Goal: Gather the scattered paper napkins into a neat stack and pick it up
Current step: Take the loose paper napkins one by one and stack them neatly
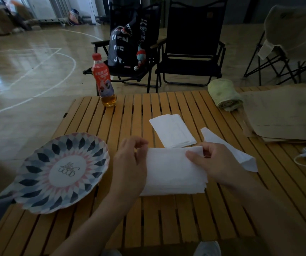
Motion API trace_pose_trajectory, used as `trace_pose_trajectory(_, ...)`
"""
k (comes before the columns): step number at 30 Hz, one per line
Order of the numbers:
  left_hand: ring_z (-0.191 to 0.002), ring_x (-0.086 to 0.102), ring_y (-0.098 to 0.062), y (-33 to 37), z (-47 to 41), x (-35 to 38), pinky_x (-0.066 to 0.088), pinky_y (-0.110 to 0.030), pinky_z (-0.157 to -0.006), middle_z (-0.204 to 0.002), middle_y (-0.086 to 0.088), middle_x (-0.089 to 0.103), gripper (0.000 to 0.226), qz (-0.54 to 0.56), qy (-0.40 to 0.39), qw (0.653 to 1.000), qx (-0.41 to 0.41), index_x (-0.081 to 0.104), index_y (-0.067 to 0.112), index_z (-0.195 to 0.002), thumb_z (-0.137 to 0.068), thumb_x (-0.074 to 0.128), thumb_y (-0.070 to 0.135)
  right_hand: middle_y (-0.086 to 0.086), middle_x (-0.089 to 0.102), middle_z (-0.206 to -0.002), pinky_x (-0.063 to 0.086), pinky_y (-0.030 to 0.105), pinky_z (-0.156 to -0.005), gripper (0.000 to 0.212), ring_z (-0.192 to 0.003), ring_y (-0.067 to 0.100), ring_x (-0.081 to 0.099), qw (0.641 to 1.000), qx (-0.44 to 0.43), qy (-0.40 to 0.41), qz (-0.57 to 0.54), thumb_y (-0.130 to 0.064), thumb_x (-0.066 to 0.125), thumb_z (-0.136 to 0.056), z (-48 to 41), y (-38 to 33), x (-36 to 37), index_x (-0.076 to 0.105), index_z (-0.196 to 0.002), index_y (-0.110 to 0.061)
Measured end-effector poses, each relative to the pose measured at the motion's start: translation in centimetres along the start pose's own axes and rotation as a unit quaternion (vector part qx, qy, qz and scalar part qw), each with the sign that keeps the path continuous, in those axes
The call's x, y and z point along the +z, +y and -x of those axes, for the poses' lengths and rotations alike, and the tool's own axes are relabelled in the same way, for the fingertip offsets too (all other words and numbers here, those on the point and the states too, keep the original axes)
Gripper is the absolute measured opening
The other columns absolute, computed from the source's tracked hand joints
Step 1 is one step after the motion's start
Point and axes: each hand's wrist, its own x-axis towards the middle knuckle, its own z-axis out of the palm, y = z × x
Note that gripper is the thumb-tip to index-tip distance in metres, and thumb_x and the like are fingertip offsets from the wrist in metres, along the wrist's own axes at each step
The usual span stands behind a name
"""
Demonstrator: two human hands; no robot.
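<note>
Head view. Your counter (167, 218) is built of narrow, orange-brown wooden slats with dark gaps between them. The napkin stack (172, 170) is thin, matte white paper in a rectangular pile. Its layers are slightly offset at the right and near edges, so the sheet edges show as fine steps.

Your left hand (130, 163) grips the stack's left edge with curled fingers. Your right hand (216, 163) pinches the far right corner, with the thumb lying across the top sheet. The stack sits between both hands, near the middle of the counter.

A second pile of folded napkins (172, 130) lies flat just beyond the stack. A loose napkin (241, 154), long and angled, lies to the right, partly behind your right hand.

A round plate (61, 172) with a scalloped rim and a petal pattern overhangs the counter's left edge. A plastic bottle (103, 80) with a red cap stands at the far left. A rolled green towel (224, 97) and flat brown paper sheets (285, 115) lie at the far right.
</note>
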Motion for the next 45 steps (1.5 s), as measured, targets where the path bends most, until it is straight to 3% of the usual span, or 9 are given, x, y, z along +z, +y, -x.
trace_pose_trajectory(2,-0.094,0.044,0.014,-0.5,0.0,0.9,0.037,-0.002,-0.075,-0.104,0.015,0.047,0.012,-0.043,-0.014,0.999,0.015,0.052,0.03,-0.101,-0.098,0.055,0.019,-0.006,0.068,-0.1,0.057,0.032,-0.078,0.029,-0.091,0.01,0.064,0.996,-0.014,0.038,0.083,-0.037,0.067,-0.092,-0.3,0.7,0.7,0.067,-0.114,-0.018)
trace_pose_trajectory(6,-0.079,0.044,0.006,-1.7,-0.4,1.9,0.031,-0.007,-0.064,-0.106,0.011,0.047,0.006,-0.095,-0.041,0.994,0.024,0.054,0.024,-0.102,-0.098,0.051,0.022,-0.014,0.06,-0.087,0.041,0.015,-0.062,0.022,-0.08,-0.002,0.055,0.983,-0.049,0.074,0.159,-0.044,0.063,-0.093,-0.8,1.4,1.6,0.064,-0.105,-0.026)
trace_pose_trajectory(12,-0.074,0.049,-0.002,-2.8,0.1,2.3,0.033,-0.009,-0.059,-0.113,0.005,0.047,0.011,-0.194,-0.09,0.977,0.025,0.053,0.023,-0.107,-0.098,0.052,0.028,-0.01,0.06,-0.098,0.05,0.024,-0.073,0.023,-0.088,0.004,0.056,0.967,-0.053,0.087,0.232,-0.047,0.064,-0.091,-0.7,2.1,2.5,0.056,-0.103,-0.029)
trace_pose_trajectory(17,-0.086,0.058,-0.018,-2.1,-0.2,1.5,0.047,-0.029,-0.072,-0.11,-0.007,0.057,0.034,-0.292,-0.087,0.949,0.087,0.061,0.015,-0.108,-0.079,0.076,0.02,-0.008,0.05,-0.112,0.043,0.026,-0.084,0.02,-0.101,0.01,0.045,0.912,-0.118,0.152,0.362,-0.035,0.057,-0.096,-0.7,1.5,2.2,0.051,-0.114,-0.027)
trace_pose_trajectory(19,-0.089,0.058,-0.023,-2.0,-0.2,1.0,0.046,-0.034,-0.075,-0.108,-0.009,0.059,0.031,-0.282,-0.068,0.95,0.114,0.062,0.013,-0.105,-0.077,0.076,0.016,-0.006,0.054,-0.114,0.045,0.029,-0.083,0.022,-0.102,0.013,0.049,0.916,-0.099,0.168,0.352,-0.024,0.062,-0.093,-1.2,1.7,0.5,0.055,-0.113,-0.027)
trace_pose_trajectory(22,-0.092,0.056,-0.02,-1.8,0.0,0.4,0.045,-0.032,-0.077,-0.109,-0.007,0.057,0.02,-0.241,-0.056,0.962,0.117,0.06,0.014,-0.103,-0.084,0.066,0.014,0.0,0.056,-0.126,0.049,0.032,-0.084,0.052,-0.111,0.019,0.054,0.918,0.007,0.15,0.366,-0.007,0.073,-0.081,-2.4,3.2,-3.3,0.053,-0.127,-0.023)
trace_pose_trajectory(26,-0.096,0.052,-0.013,-1.4,0.2,0.3,0.038,-0.026,-0.079,-0.112,-0.001,0.053,0.013,-0.2,-0.061,0.973,0.1,0.057,0.018,-0.103,-0.09,0.056,0.018,0.006,0.051,-0.14,0.05,0.039,-0.09,0.072,-0.121,0.026,0.052,0.89,0.093,0.115,0.432,-0.009,0.079,-0.075,-3.8,6.1,-6.8,0.047,-0.139,-0.017)
trace_pose_trajectory(39,-0.096,0.048,-0.008,-1.2,0.0,0.3,0.042,-0.025,-0.081,-0.113,0.003,0.051,0.011,-0.183,-0.093,0.974,0.097,0.058,0.021,-0.1,-0.092,0.051,0.023,0.004,0.068,-0.105,0.043,0.027,-0.065,0.019,-0.084,0.016,0.057,0.907,0.051,0.202,0.366,-0.018,0.065,-0.093,-4.6,9.2,-7.0,0.068,-0.112,-0.016)
trace_pose_trajectory(45,-0.097,0.047,-0.007,-1.1,0.0,0.2,0.043,-0.026,-0.082,-0.113,0.004,0.051,0.009,-0.182,-0.096,0.974,0.1,0.057,0.022,-0.1,-0.093,0.053,0.021,0.004,0.06,-0.124,0.051,0.036,-0.082,0.039,-0.101,0.02,0.058,0.909,0.095,0.102,0.392,-0.041,0.07,-0.087,-4.6,8.3,-7.3,0.061,-0.122,-0.024)
